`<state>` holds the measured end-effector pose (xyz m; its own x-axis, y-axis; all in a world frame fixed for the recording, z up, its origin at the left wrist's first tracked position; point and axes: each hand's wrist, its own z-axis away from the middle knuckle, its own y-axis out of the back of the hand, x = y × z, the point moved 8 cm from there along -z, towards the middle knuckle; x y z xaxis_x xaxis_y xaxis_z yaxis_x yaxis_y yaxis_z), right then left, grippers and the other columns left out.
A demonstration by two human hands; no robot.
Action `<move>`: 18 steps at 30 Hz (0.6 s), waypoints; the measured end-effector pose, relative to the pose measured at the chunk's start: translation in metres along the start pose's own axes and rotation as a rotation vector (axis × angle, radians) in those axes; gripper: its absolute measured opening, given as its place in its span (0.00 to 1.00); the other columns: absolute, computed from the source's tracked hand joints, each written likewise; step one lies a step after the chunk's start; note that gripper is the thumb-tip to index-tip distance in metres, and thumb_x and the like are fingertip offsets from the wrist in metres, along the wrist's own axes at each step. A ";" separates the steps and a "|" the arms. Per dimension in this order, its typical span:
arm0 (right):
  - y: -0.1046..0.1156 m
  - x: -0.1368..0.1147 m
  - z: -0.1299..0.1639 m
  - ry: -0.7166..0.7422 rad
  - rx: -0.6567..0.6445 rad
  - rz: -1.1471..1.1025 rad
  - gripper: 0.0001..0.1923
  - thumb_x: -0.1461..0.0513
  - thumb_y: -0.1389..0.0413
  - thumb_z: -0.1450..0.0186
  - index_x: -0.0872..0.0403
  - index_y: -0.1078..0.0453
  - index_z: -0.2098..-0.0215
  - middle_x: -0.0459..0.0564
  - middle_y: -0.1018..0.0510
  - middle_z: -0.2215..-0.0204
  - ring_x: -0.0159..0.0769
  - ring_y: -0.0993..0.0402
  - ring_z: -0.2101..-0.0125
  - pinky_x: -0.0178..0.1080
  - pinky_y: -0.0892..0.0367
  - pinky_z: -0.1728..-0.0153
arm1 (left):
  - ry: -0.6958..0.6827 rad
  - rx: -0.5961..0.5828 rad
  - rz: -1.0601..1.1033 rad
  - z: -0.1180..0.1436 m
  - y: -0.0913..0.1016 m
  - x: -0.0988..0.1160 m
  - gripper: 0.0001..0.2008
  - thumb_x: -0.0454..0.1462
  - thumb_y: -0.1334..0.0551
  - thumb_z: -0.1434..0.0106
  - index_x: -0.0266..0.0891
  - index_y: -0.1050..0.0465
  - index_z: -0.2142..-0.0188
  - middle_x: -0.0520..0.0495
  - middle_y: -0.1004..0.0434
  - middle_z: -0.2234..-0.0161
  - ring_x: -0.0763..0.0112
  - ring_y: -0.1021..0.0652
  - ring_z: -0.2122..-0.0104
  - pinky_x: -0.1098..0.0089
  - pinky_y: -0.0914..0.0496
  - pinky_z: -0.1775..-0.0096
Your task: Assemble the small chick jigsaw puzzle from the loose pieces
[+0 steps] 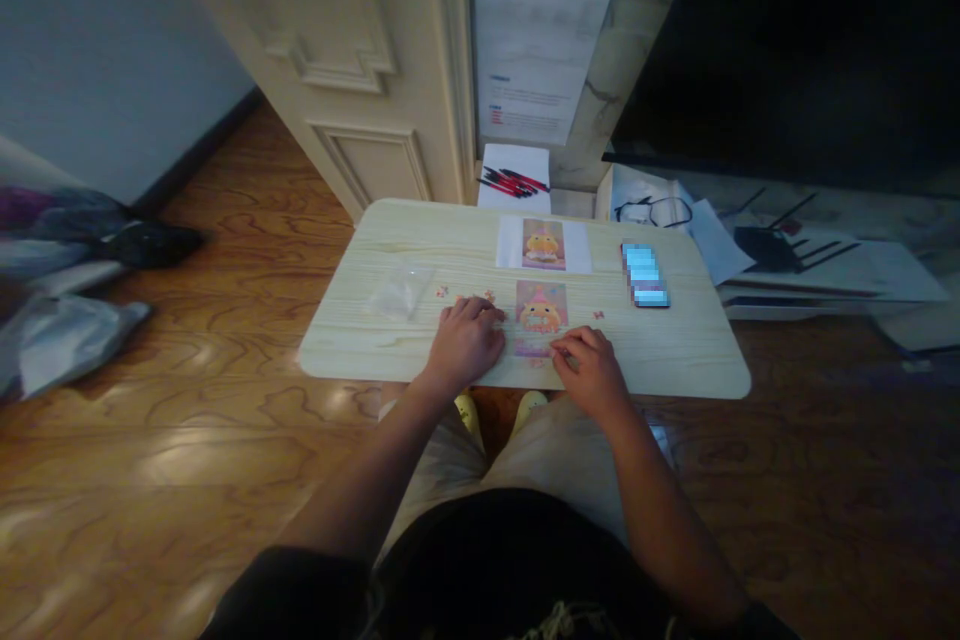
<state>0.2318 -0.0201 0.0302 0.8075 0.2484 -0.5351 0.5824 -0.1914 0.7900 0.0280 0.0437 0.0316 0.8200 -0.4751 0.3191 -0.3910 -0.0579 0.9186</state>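
Note:
A partly assembled jigsaw puzzle (541,304) with a yellow cartoon figure lies near the front of the small table. Along its lower part there are gaps and pieces that do not line up. My left hand (466,338) rests on the tabletop left of the puzzle, fingers stretched out beside a few loose puzzle pieces (489,296). At the puzzle's lower right edge is my right hand (590,363), thumb and forefinger pinched together; whatever is between them is too small to make out. One more loose piece (598,314) lies right of the puzzle.
A reference picture (544,245) on white paper lies behind the puzzle. On the light wooden table (675,360) are also a clear plastic bag (403,290) at left and a phone (645,275) at right. Several pens (514,182) lie on paper beyond the far edge.

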 end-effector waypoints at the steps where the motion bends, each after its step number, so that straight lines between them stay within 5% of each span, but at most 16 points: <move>1: 0.002 0.003 0.000 -0.011 0.005 0.000 0.08 0.63 0.40 0.31 0.50 0.19 0.56 0.52 0.22 0.60 0.44 0.27 0.55 0.48 0.31 0.49 | 0.031 -0.024 -0.027 -0.006 -0.001 -0.005 0.15 0.39 0.37 0.34 0.44 0.21 0.49 0.40 0.22 0.49 0.49 0.26 0.48 0.51 0.31 0.51; 7: -0.002 0.005 -0.004 -0.011 -0.073 0.091 0.16 0.63 0.40 0.31 0.47 0.20 0.46 0.53 0.23 0.56 0.47 0.30 0.54 0.50 0.32 0.49 | 0.045 -0.083 -0.081 -0.025 -0.008 -0.018 0.14 0.45 0.40 0.29 0.43 0.21 0.52 0.39 0.22 0.51 0.48 0.25 0.50 0.48 0.34 0.50; 18: -0.006 -0.003 -0.013 -0.006 -0.093 0.098 0.19 0.64 0.42 0.30 0.44 0.21 0.43 0.53 0.25 0.54 0.47 0.32 0.53 0.51 0.35 0.46 | -0.103 -0.156 -0.165 -0.022 -0.014 -0.004 0.12 0.40 0.44 0.26 0.43 0.20 0.57 0.39 0.23 0.53 0.51 0.26 0.52 0.50 0.38 0.51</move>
<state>0.2245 -0.0071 0.0316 0.8609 0.2270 -0.4553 0.4895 -0.1256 0.8629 0.0393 0.0662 0.0231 0.8173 -0.5581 0.1438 -0.1798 -0.0099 0.9837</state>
